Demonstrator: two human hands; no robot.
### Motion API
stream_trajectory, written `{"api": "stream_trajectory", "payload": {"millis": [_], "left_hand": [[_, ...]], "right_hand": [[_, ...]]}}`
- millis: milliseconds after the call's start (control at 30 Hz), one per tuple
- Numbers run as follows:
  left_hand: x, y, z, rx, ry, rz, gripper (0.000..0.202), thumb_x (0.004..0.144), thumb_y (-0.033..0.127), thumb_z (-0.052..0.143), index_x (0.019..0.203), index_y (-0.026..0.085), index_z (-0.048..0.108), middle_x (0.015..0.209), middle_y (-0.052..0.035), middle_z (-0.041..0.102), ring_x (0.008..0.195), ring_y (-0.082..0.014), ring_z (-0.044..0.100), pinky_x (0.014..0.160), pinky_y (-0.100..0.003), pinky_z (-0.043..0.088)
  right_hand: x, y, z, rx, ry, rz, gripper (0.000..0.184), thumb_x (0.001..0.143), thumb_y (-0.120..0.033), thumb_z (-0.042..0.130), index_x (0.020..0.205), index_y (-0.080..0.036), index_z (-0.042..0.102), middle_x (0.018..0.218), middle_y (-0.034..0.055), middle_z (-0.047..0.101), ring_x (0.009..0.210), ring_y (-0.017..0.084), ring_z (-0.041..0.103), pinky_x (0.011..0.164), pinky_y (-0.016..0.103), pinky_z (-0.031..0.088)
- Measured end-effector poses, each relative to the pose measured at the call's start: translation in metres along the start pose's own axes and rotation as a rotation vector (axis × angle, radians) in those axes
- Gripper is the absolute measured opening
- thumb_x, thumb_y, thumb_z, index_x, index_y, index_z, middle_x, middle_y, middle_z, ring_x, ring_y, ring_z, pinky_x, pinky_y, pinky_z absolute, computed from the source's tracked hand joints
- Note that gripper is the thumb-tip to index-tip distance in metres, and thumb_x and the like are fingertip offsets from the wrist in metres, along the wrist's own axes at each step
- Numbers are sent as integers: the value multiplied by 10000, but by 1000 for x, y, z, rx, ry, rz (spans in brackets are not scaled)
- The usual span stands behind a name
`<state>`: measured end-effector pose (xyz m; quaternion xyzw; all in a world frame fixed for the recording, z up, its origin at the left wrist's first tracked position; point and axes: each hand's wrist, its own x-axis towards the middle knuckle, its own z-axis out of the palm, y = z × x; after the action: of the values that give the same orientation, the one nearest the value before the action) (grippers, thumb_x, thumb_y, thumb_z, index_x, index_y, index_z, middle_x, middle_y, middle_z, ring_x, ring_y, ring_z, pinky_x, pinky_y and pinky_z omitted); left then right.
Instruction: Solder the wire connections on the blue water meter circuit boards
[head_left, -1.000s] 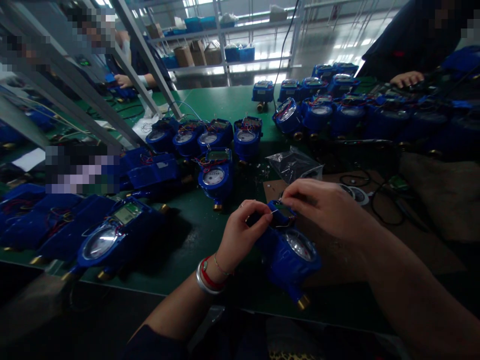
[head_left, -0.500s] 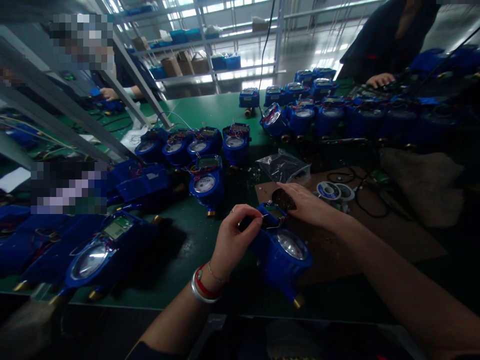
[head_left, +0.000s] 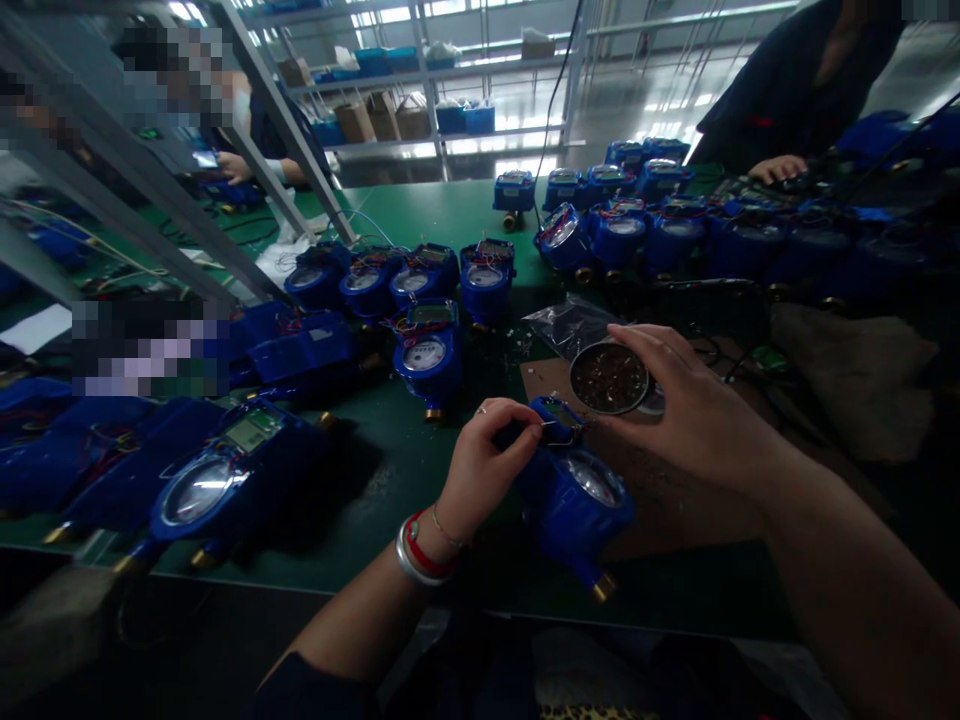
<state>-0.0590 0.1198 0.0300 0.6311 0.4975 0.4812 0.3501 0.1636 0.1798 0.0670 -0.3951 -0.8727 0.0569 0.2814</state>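
Note:
In front of me a blue water meter (head_left: 581, 505) lies tilted, its round glass dial facing up and its brass pipe end towards me. My left hand (head_left: 487, 455) pinches a thin pale wire at the meter's upper box (head_left: 559, 418), where a small display shows. Just right of that box, my right hand (head_left: 694, 415) grips a round tin (head_left: 609, 378) between thumb and fingers. The tin is tipped towards me; dark brown, crumbly stuff with pale flecks covers its inside.
Several blue meters stand on the green table (head_left: 420, 208) at the left and far right. A brown board (head_left: 660, 520) lies under the tin, with a clear plastic bag (head_left: 566, 325) behind. Two people work across the table; metal frame posts (head_left: 296, 150) rise at left.
My right hand has lifted the tin away from the meter's box, to the right, and its opening now faces me. My left hand keeps its pinch at the box. The view has shifted slightly.

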Motion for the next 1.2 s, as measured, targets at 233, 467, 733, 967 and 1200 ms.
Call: {"api": "stream_trajectory", "payload": {"millis": [233, 467, 733, 967, 1200], "left_hand": [[-1, -5, 1, 13, 18, 6, 42, 879, 216, 599, 863, 197, 633, 911, -28, 643, 903, -194, 581, 831, -330, 451], [-1, -6, 1, 20, 27, 37, 40, 872, 204, 602, 842, 200, 628, 886, -21, 635, 890, -191, 577, 828, -329, 449], [-2, -6, 3, 79, 19, 93, 58, 848, 151, 603, 812, 196, 613, 868, -22, 621, 891, -195, 555, 842, -336, 429], [-2, -5, 4, 84, 29, 121, 70, 843, 132, 610, 813, 195, 607, 854, -19, 606, 890, -196, 538, 837, -341, 419], [-4, -7, 5, 101, 21, 129, 79, 847, 112, 609, 830, 188, 616, 865, -18, 605, 895, -186, 528, 845, -335, 409]], "right_hand": [[-8, -22, 2, -41, -33, -63, 697, 835, -251, 645, 1425, -241, 274, 1387, 124, 423, 1325, 318, 394, 1122, 505, 356], [-7, -34, 3, -93, -66, -134, 625, 826, -174, 595, 1379, -234, 308, 1350, 123, 438, 1282, 320, 427, 1114, 504, 368], [-4, -46, 2, -141, -125, -154, 604, 835, -141, 570, 1384, -222, 332, 1362, 126, 424, 1274, 312, 427, 1119, 486, 362], [-4, -51, 2, -214, -137, -207, 608, 855, -126, 552, 1416, -188, 326, 1393, 147, 404, 1289, 317, 411, 1135, 486, 333], [-4, -49, 4, -277, -129, -274, 580, 868, -141, 574, 1410, -138, 369, 1386, 147, 419, 1256, 307, 431, 1109, 461, 378]]}}
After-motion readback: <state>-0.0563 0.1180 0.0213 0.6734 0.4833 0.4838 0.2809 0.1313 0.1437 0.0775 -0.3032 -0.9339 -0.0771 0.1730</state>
